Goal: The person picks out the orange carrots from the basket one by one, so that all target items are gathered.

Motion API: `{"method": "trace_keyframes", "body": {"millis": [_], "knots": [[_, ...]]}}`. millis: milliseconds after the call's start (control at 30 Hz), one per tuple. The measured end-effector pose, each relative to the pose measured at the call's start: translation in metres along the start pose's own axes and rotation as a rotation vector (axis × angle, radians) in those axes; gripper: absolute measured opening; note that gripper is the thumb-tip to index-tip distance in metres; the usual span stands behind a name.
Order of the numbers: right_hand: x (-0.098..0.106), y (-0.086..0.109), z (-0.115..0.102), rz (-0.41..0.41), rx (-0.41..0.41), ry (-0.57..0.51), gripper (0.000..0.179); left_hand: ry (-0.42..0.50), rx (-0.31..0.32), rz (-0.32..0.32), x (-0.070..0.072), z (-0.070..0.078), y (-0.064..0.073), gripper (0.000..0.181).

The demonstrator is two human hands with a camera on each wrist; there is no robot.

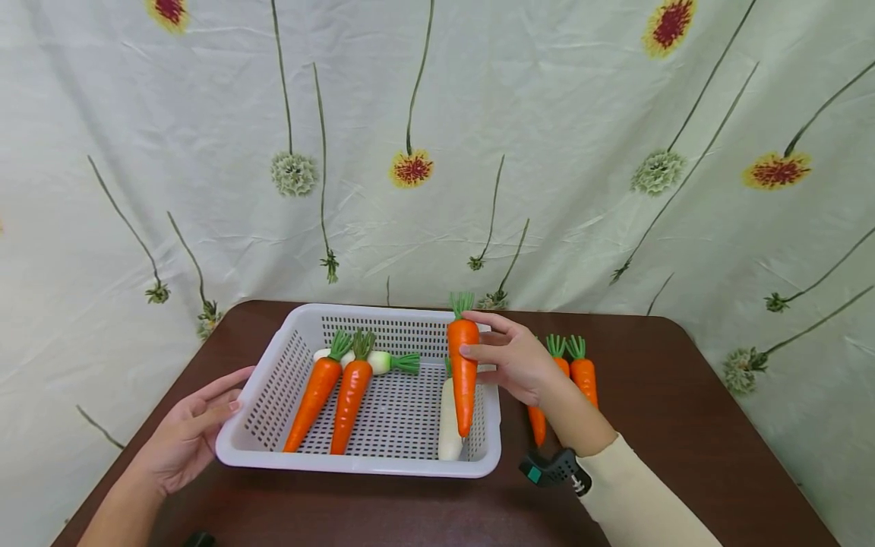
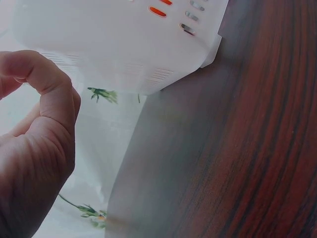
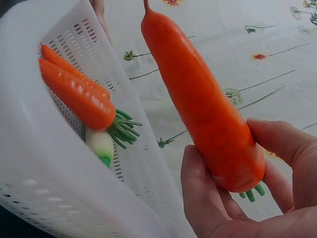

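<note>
My right hand (image 1: 516, 357) holds a carrot (image 1: 464, 380) by its thick upper part, tip pointing down, over the right side of a white plastic basket (image 1: 355, 464). In the right wrist view, thumb and fingers pinch this carrot (image 3: 203, 99) near its green top. Beneath it in the basket lies a white radish (image 1: 447, 418). Two carrots (image 1: 352, 406) lie at the basket's left, across another white radish (image 1: 379, 363) along the back. My left hand (image 1: 187, 437) is at the basket's left rim with fingers loosely bent, touching its outside.
More carrots (image 1: 584, 376) lie on the dark brown table (image 1: 670, 410) right of the basket, partly hidden by the right arm. A flower-print cloth (image 1: 547, 152) hangs behind the table. A small black object (image 1: 200, 539) shows at the bottom left.
</note>
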State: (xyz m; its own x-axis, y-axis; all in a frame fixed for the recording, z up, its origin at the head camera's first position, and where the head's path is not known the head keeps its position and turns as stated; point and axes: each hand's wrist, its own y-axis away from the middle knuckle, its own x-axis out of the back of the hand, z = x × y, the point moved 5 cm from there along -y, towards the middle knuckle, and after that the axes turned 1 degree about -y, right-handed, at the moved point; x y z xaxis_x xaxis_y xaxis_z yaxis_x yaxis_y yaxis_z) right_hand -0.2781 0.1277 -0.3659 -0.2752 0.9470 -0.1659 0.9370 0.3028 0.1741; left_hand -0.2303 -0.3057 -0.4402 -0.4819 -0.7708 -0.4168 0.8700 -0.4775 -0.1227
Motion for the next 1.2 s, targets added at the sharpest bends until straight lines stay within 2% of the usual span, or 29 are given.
{"method": "trace_keyframes", "body": {"millis": [233,533,1000,1200], "knots": [[0.014,0.009,0.001,0.014,0.025,-0.012,0.057,-0.007,0.005,0.009,0.001,0.000,0.000,0.054],[0.033,0.018,0.003,0.036,0.111,-0.023,0.060,-0.019,0.006,0.022,0.001,0.000,0.000,0.053],[0.061,0.037,0.011,0.124,0.083,0.007,0.059,-0.018,0.005,0.020,-0.002,0.001,0.001,0.053],[0.074,0.043,0.012,0.133,0.111,-0.010,0.056,-0.014,-0.002,0.011,-0.003,0.001,0.000,0.053]]}}
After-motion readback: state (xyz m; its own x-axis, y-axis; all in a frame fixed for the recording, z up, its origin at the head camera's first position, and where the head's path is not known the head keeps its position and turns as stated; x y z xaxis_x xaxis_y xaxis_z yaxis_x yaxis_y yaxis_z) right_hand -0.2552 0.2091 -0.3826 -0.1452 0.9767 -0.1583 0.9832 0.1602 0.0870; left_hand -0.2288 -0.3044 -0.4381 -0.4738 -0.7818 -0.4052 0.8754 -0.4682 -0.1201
